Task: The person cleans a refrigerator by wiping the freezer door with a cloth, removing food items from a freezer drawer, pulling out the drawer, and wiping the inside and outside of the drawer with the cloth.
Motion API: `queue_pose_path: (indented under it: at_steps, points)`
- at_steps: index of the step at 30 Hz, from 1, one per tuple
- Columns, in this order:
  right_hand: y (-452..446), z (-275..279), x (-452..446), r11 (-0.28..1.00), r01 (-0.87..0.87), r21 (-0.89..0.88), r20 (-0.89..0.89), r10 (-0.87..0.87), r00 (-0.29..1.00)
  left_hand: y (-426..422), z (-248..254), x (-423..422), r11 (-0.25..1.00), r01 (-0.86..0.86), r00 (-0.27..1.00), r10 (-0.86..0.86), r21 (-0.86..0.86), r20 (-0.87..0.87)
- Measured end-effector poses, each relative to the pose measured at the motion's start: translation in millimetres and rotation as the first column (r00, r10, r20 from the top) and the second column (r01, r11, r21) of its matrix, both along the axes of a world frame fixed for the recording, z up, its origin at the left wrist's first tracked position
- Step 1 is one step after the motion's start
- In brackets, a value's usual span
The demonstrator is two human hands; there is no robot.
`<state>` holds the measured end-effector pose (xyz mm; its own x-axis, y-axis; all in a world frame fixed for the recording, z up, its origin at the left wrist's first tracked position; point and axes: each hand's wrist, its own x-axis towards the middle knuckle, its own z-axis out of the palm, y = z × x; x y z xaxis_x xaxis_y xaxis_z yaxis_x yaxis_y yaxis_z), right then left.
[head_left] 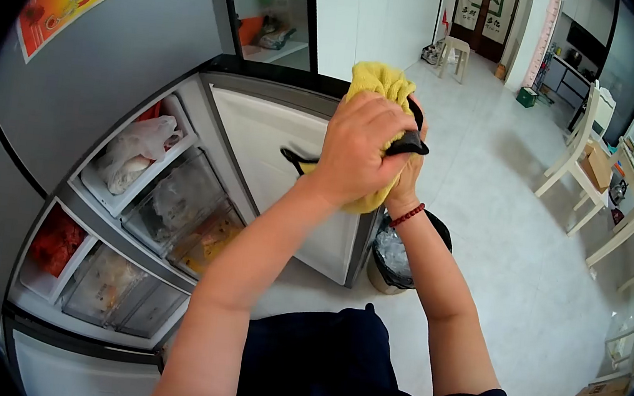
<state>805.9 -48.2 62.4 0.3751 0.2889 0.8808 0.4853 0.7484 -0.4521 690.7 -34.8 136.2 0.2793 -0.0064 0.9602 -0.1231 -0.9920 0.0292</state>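
A yellow cloth [380, 79] with black edging is bunched between my two hands, held up by the top corner of the open fridge door [294, 122]. My left hand [361, 145] wraps over its front with the fingers curled. Behind it my right hand [409, 178], with a red bead bracelet [408, 215] at the wrist, grips the cloth from the far side; most of its fingers are hidden. A black-edged corner of the cloth sticks out left of my left wrist.
The open fridge compartments hold a white drawer [112, 196] with bagged food, clear drawers [178, 199] and a red bag [58, 239]. A lined trash bin [388, 279] stands by the door's edge. White chairs [567, 166] and a desk [632, 212] are at the right.
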Motion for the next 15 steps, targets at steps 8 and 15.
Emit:
queue_pose_path:
  at_steps: [8,15]
  points:
    - [-11.5,1.1,-2.4,0.981,0.191,0.040,0.164,-0.195,0.967,56.7,-1.4,-52.8,0.973,-0.217,0.976,0.218,-0.078,0.004]
    - [-9.5,-2.8,-12.3,0.999,0.047,-0.003,0.009,-0.046,0.999,6.5,-1.6,-22.2,1.000,0.004,0.999,-0.005,-0.013,-0.032]
